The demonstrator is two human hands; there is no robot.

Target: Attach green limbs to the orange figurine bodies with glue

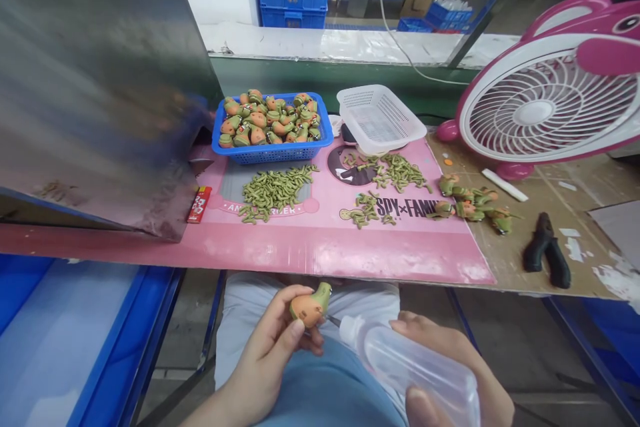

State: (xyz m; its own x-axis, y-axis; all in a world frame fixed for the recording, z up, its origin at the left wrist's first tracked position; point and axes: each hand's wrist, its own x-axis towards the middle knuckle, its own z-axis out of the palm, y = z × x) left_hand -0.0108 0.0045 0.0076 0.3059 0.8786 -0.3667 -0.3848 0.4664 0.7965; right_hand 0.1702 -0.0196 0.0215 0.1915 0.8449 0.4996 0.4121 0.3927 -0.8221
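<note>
My left hand (pixel 273 340) pinches a small orange and green figurine body (pixel 307 308) over my lap, its green neck pointing up and to the right. Wrapped round a clear squeeze bottle (pixel 415 363) is my right hand (pixel 450 353). The bottle's thin dark needle tip points at the right side of the figurine and looks to touch it or nearly so. On the pink mat lies a heap of small curved green pieces (pixel 277 190), with another pile of green pieces (pixel 400 172) to its right. Similar figurine bodies (pixel 273 119) fill a blue basket (pixel 273 153) behind.
A white plastic basket (pixel 383 120) stands at the back. Several figurines (pixel 465 203) and black-handled pliers (pixel 546 253) lie on the right. A pink fan (pixel 540 107) stands behind them. A metal panel (pixel 95 80) rises at left, beside a red packet (pixel 199 205).
</note>
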